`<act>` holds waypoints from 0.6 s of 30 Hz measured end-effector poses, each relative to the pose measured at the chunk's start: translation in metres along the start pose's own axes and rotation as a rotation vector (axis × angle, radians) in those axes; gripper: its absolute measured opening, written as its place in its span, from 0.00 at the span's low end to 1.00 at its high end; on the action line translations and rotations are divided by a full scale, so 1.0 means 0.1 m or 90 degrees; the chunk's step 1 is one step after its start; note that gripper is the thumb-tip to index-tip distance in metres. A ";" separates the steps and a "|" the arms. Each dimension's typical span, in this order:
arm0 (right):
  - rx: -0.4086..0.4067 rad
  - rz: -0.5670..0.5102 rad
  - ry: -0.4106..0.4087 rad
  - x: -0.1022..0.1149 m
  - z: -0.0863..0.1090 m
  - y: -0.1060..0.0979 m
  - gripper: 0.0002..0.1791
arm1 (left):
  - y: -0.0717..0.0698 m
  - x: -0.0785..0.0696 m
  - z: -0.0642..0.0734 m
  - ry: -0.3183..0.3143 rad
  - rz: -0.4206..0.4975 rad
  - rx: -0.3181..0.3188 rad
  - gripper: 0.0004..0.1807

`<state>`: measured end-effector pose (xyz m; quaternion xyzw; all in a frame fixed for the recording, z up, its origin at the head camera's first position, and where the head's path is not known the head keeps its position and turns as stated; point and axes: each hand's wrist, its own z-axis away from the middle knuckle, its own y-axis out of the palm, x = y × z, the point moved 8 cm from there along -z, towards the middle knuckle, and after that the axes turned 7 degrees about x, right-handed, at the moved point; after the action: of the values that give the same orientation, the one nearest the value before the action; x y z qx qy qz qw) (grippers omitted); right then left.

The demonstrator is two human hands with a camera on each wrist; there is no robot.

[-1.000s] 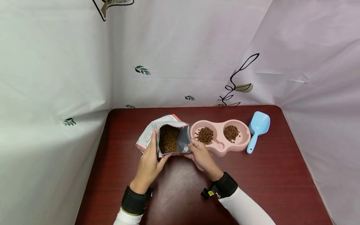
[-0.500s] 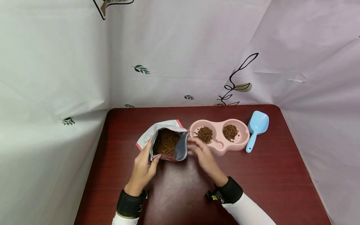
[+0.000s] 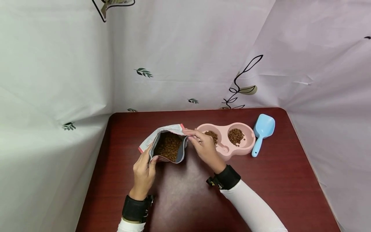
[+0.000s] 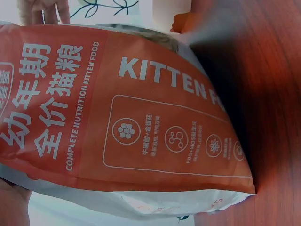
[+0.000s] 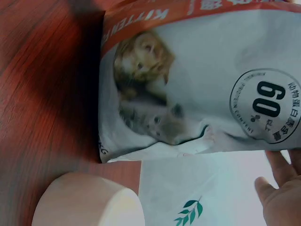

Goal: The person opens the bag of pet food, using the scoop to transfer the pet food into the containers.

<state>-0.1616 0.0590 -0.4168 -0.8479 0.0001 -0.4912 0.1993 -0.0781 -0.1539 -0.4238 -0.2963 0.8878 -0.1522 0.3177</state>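
Note:
A kitten food bag [image 3: 148, 141] stands on the table with its mouth gaping, brown kibble [image 3: 168, 146] visible inside. My left hand [image 3: 142, 172] grips the left side of the bag's rim, thumb on the near side. At the rim's far right corner, my right hand [image 3: 206, 149] pinches the edge between thumb and fingers. The bag's orange side panel [image 4: 141, 122] fills the left wrist view. Its white front with printed cats [image 5: 150, 94] shows in the right wrist view, where my right hand [image 5: 284, 197] is only partly visible.
A pink double bowl [image 3: 227, 154] sits right of the bag, with kibble in both hollows; my right hand partly covers the left one. Farther right lies a light blue scoop [image 3: 264, 126]. White patterned cloth [image 3: 185, 58] hangs behind the dark red table [image 3: 278, 180].
My right hand let go of the rim's near right side, then moved away from me to its far right corner. The bag mouth became rounder and shifted slightly left with my left hand.

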 end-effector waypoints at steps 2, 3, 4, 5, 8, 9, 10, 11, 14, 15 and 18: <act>-0.008 -0.013 -0.007 0.08 0.01 -0.02 0.11 | -0.06 0.02 0.00 -0.005 -0.020 -0.016 0.25; -0.009 -0.017 -0.009 0.10 0.02 -0.03 0.11 | -0.09 0.04 0.00 -0.006 -0.028 -0.021 0.25; -0.009 -0.021 -0.010 0.12 0.03 -0.03 0.10 | -0.12 0.04 0.00 -0.005 -0.033 -0.026 0.25; -0.006 -0.031 -0.013 0.13 0.04 -0.04 0.10 | -0.15 0.05 -0.01 -0.005 -0.034 -0.029 0.25; 0.003 -0.062 -0.025 0.17 0.07 -0.04 0.10 | -0.21 0.08 -0.05 -0.012 -0.010 -0.025 0.22; 0.003 -0.067 -0.030 0.18 0.09 -0.05 0.10 | -0.22 0.09 -0.06 -0.019 -0.001 -0.019 0.19; 0.003 -0.071 -0.034 0.19 0.10 -0.05 0.10 | -0.23 0.09 -0.08 -0.026 0.011 -0.014 0.17; 0.005 -0.076 -0.039 0.20 0.12 -0.06 0.10 | -0.24 0.10 -0.09 -0.035 0.026 -0.008 0.14; -0.015 -0.047 -0.029 0.15 0.21 -0.10 0.10 | -0.26 0.12 -0.13 -0.067 0.063 0.005 0.13; -0.021 -0.039 -0.020 0.12 0.25 -0.11 0.10 | -0.26 0.13 -0.14 -0.076 0.076 0.009 0.14; -0.036 -0.026 0.010 0.01 0.37 -0.16 0.09 | -0.24 0.11 -0.20 -0.104 0.122 0.023 0.17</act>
<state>-0.1336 0.0857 -0.4266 -0.8490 -0.0017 -0.5017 0.1656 -0.0876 -0.1781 -0.4025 -0.2161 0.8801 -0.1124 0.4074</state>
